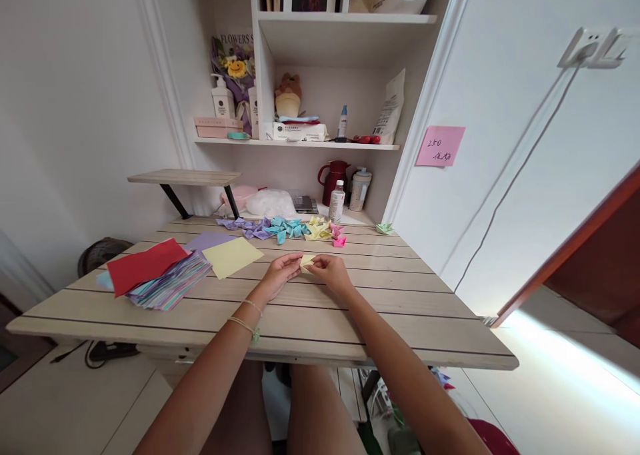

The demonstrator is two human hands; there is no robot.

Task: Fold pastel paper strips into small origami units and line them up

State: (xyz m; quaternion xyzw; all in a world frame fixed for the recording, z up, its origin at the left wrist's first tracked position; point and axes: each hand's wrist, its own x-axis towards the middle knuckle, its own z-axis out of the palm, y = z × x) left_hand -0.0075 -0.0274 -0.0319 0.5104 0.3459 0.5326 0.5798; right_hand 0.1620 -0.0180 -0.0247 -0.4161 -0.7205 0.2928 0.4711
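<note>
My left hand point(280, 272) and my right hand point(329, 270) meet over the middle of the wooden table point(390, 308), both pinching a small folded piece of yellow paper point(306, 262) between fingertips. A flat yellow sheet point(232, 256) lies just left of my hands. Further left sits a stack of coloured paper point(167, 283) topped by a red sheet point(145, 263). Behind my hands runs a row of finished folded paper shapes point(285, 228) in purple, blue, yellow and pink.
A lone green folded piece point(384, 228) lies at the table's back right. A red jug point(334, 180), a small bottle point(337, 201) and a plastic bag point(271, 204) stand at the back. Shelves above hold bottles and boxes. A pink note point(440, 146) sticks on the right wall.
</note>
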